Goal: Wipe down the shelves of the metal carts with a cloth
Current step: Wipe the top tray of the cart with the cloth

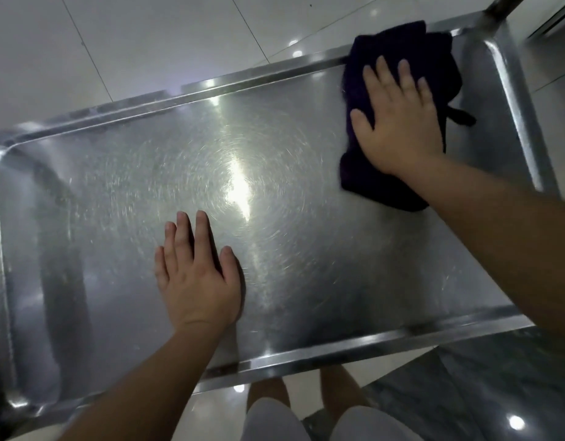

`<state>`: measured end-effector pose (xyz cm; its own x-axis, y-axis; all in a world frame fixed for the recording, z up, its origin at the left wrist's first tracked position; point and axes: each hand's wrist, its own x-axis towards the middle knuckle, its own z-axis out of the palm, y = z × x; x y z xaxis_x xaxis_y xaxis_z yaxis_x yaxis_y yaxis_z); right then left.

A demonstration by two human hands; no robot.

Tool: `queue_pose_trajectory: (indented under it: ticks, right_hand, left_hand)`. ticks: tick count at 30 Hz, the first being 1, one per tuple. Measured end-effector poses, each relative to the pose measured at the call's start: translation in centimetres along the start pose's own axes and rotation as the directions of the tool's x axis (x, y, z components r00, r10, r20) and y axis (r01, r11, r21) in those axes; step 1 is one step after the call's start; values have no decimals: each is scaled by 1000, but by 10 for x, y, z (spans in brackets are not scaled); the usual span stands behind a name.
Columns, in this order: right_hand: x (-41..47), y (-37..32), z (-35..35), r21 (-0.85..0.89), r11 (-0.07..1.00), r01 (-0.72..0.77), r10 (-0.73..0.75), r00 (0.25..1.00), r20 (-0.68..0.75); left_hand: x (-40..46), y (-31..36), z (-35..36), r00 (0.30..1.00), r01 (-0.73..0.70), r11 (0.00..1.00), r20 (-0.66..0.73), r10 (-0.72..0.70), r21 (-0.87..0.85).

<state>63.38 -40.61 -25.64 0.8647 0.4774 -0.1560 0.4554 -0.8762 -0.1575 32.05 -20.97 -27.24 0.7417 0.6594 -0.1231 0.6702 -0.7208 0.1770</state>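
Observation:
A stainless steel cart shelf (122,192) with a raised rim fills most of the head view; its surface is scratched in swirls and glares in the middle. A dark purple cloth (399,43) lies bunched in the shelf's far right corner, partly over the far rim. My right hand (399,122) presses flat on the cloth with straight, spread fingers. Near the shelf's middle front, my left hand (198,275) rests palm down on the bare metal, fingers straight.
A cart upright post (497,7) rises at the far right corner. Glossy light floor tiles (147,43) lie beyond the cart. My legs and white shoes (271,421) stand just below the shelf's near rim (338,348).

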Motion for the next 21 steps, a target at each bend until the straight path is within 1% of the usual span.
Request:
queue_pose_trajectory:
  ticks: [7,10,12,14,16,18,21]
  right_hand:
    - [-229,-8,40,-27,981,190,-187,979,83]
    - [-281,-9,50,-36,966,256,-250,959,134]
    - [-281,-10,51,-42,963,265,-257,956,142]
    - [-259,-16,48,-38,957,287,-279,950,138]
    - [-219,-29,46,-51,954,297,-291,951,102]
    - [-171,-48,42,-53,961,272,-269,961,59]
    - [-90,-77,35,-32,971,237,-236,971,34]
  left_hand:
    - [-2,3,-5,1000,21,999,20,-20,-26]
    - [-3,4,-6,999,18,1000,29,-18,-21]
    - [-3,4,-6,999,19,1000,31,-18,-16]
    - [-2,5,-5,999,12,1000,35,-12,-8]
    - [0,5,-5,999,10,1000,46,-10,0]
    - [-1,4,-5,999,5,1000,51,-5,4]
    - [0,4,-5,999,0,1000,46,0,7]
